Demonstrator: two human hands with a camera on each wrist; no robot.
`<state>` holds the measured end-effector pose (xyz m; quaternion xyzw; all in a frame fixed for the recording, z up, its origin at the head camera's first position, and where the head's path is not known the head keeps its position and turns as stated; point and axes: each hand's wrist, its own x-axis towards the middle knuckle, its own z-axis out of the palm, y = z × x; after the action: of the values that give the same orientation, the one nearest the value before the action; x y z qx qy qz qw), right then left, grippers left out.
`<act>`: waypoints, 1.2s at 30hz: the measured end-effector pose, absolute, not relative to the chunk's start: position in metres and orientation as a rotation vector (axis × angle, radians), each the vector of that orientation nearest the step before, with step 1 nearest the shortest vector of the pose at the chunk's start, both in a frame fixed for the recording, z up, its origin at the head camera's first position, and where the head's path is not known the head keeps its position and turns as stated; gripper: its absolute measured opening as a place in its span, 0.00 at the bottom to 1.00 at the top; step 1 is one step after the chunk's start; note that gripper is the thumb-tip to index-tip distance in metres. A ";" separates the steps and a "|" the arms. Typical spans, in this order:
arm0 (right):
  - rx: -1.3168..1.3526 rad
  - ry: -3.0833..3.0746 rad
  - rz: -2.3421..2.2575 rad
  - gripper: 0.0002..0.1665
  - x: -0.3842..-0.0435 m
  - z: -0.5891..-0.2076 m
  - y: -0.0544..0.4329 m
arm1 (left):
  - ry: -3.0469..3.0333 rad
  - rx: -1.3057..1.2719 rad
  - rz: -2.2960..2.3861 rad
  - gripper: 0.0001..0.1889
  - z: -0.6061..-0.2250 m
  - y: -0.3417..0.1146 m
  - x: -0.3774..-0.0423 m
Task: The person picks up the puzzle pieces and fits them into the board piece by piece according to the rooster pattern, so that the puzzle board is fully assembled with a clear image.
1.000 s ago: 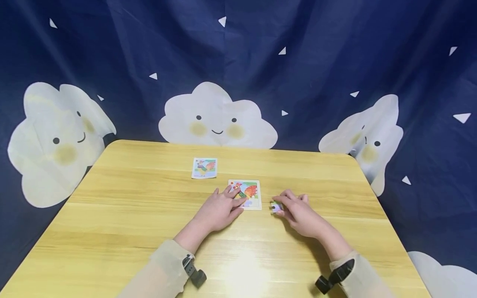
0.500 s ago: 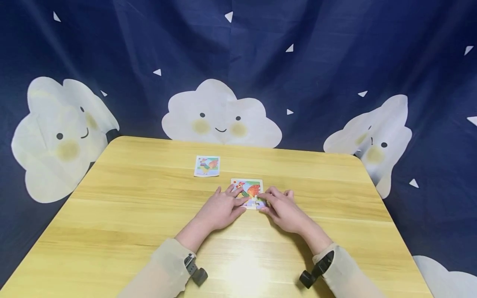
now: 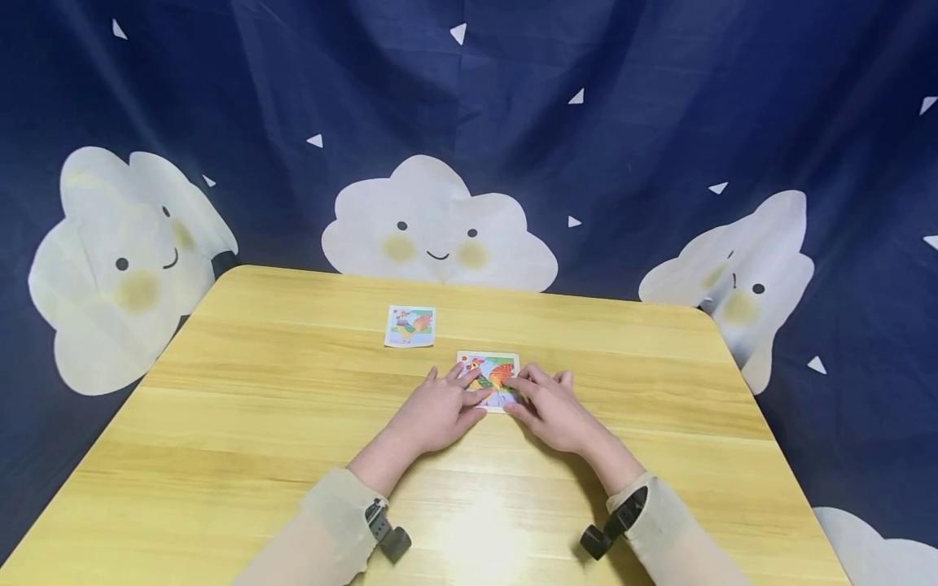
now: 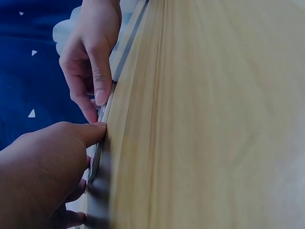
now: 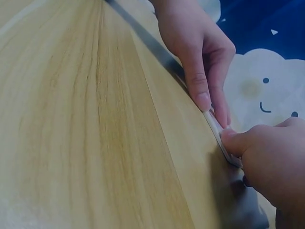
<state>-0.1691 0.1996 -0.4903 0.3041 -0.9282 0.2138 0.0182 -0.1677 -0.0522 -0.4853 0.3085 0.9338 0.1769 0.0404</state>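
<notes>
A small jigsaw puzzle in a white-edged tray [image 3: 487,353] lies on the table, with a red, yellow and green rooster picture. My left hand [image 3: 436,413] rests over its left side, fingers spread across the picture and thumb at the near edge. At the lower right corner my right hand [image 3: 553,413] holds a pale purple puzzle piece [image 3: 506,399] between thumb and fingers, level with the pieces beside it. From the right wrist, the tray's thin edge [image 5: 219,138] shows flat on the wood, both thumbs against it. Fingers hide parts of the picture.
Beyond the puzzle, slightly left, lies a square card [image 3: 410,326] with a matching rooster picture. The wooden table [image 3: 256,391] has rounded far corners. Behind it hangs a dark blue curtain [image 3: 366,73] with smiling clouds. Both wrists wear black straps with small cameras.
My right hand has carried the puzzle piece leftward from the bare table into the tray's lower right corner, where it now lies flat. My left hand has stayed on the puzzle.
</notes>
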 end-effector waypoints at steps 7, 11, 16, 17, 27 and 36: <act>0.943 -2.887 0.707 0.25 -0.169 -0.491 0.200 | 2.861 0.934 0.533 0.22 -0.484 -0.051 -0.168; 0.949 -2.881 0.712 0.25 -0.169 -0.491 0.201 | 2.866 0.937 0.500 0.22 -0.484 -0.050 -0.168; 0.950 -2.878 0.709 0.25 -0.169 -0.490 0.201 | 2.868 0.932 0.468 0.22 -0.483 -0.050 -0.168; 0.947 -2.880 0.709 0.25 -0.169 -0.490 0.201 | 2.871 0.932 0.462 0.22 -0.483 -0.050 -0.168; 0.920 -2.891 0.730 0.26 -0.171 -0.490 0.202 | 2.928 0.985 0.344 0.24 -0.483 -0.042 -0.164; 0.916 -2.894 0.769 0.26 -0.172 -0.492 0.203 | 2.944 0.966 0.291 0.23 -0.482 -0.035 -0.161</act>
<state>-0.1719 0.2034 -0.4923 0.2924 -0.9242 0.2456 0.0049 -0.1614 -0.0348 -0.4819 0.3103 0.9459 0.0935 0.0148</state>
